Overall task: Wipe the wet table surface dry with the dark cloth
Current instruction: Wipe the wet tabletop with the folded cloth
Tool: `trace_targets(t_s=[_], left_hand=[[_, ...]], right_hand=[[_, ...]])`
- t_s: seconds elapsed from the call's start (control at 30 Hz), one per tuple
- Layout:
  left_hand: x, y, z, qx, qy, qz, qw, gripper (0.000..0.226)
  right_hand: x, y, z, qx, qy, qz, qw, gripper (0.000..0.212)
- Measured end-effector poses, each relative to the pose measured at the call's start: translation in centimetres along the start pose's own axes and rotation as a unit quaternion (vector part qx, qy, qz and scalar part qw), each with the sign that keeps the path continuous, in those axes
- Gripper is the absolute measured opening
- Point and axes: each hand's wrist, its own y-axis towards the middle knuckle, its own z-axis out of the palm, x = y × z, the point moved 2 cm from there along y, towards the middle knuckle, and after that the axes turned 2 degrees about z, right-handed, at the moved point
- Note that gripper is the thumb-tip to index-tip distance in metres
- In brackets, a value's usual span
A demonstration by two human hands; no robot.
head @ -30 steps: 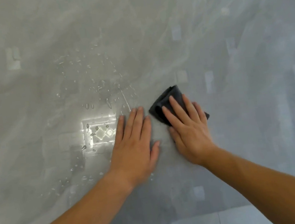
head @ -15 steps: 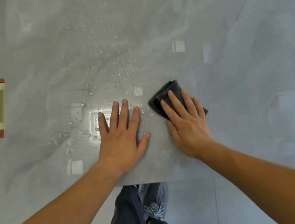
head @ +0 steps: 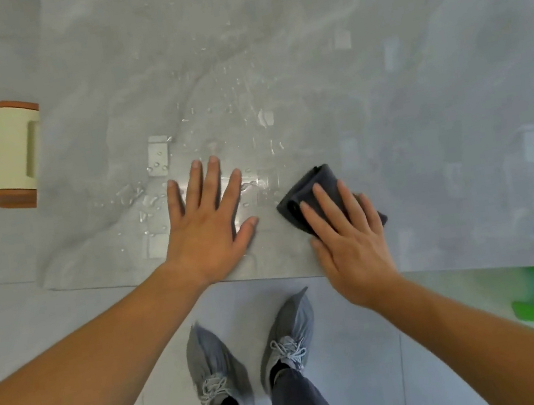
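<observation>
Dark cloth (head: 311, 187), one, under right hand (head: 350, 242); left hand (head: 209, 226) flat on table (head: 417, 112).

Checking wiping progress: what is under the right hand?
The folded dark cloth, pressed onto the table by the flat right hand. Its far edge and left corner show; whether the surface beneath it is wet is hidden.

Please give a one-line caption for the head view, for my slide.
Right hand presses a dark cloth on the wet table; left hand rests flat beside it.
</observation>
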Motion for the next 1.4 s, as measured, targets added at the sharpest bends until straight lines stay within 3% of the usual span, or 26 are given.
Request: trace_targets(t_s=[0.1, 0.27, 0.43, 0.57, 0.73, 0.97, 1.07, 1.23, 1.4], left_hand=[[0.2, 0.3, 0.5, 0.006, -0.003, 0.000, 1.000, 0.076], [0.5, 0.1, 0.6, 0.010, -0.022, 0.004, 1.000, 0.075], [1.1, 0.2, -0.4, 0.011, -0.078, 0.010, 0.997, 0.067], [2.7, 0.0, -0.3, -0.022, -0.053, 0.017, 0.998, 0.066], [3.5, 0.2, -0.2, -0.032, -0.054, 0.029, 0.998, 0.063], [4.8, 0.0, -0.3, -0.031, -0.082, 0.053, 0.995, 0.062], [4.9, 0.1, -0.2, -0.027, -0.064, 0.058, 0.996, 0.064], [4.8, 0.1, 0.1, -0.015, -0.067, 0.060, 0.996, 0.069], [4.9, 0.1, -0.3, -0.001, -0.063, 0.069, 0.996, 0.071]], right_hand=[[-1.3, 1.2, -0.1, -0.024, -0.008, -0.010, 1.000, 0.055], [-0.1, 2.7, -0.1, -0.059, 0.039, 0.122, 0.990, 0.053], [4.5, -1.4, 2.0, -0.047, 0.013, 0.051, 0.998, 0.053], [5.0, 1.8, 1.2, -0.029, 0.021, 0.045, 0.998, 0.054], [4.3, 9.3, -0.8, -0.053, 0.053, 0.185, 0.980, 0.055], [10.8, -0.2, 3.1, -0.041, 0.015, 0.066, 0.997, 0.054], [9.1, 1.7, 2.6, -0.022, 0.009, 0.022, 0.999, 0.055], [4.2, 11.3, -1.1, -0.045, 0.046, 0.171, 0.983, 0.055], [6.6, 8.9, -0.4, -0.027, 0.018, 0.120, 0.992, 0.057]])
